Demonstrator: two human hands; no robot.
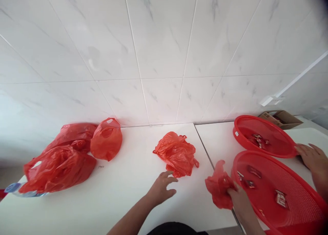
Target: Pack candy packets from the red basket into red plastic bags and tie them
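My right hand [237,195] grips a crumpled red plastic bag [219,187] over the table, beside the rim of the nearer red basket [302,173]. My left hand [162,190] is open, fingers apart and holding nothing. Just beyond its fingertips lies a loose heap of red plastic bags [176,153] on the white table [133,183]. Several small red wrapped packets [281,198] lie in the nearer basket. The farther red basket [271,134] holds more small packets [259,141].
At the left, filled-out red bags [64,163] lie near a clear plastic bottle [28,190], with a flatter red bag [107,139] beside them. Another person's hand [311,154] touches the farther basket's right edge. Behind it stands an open cardboard box [280,119]. A tiled wall [164,57] closes off the back.
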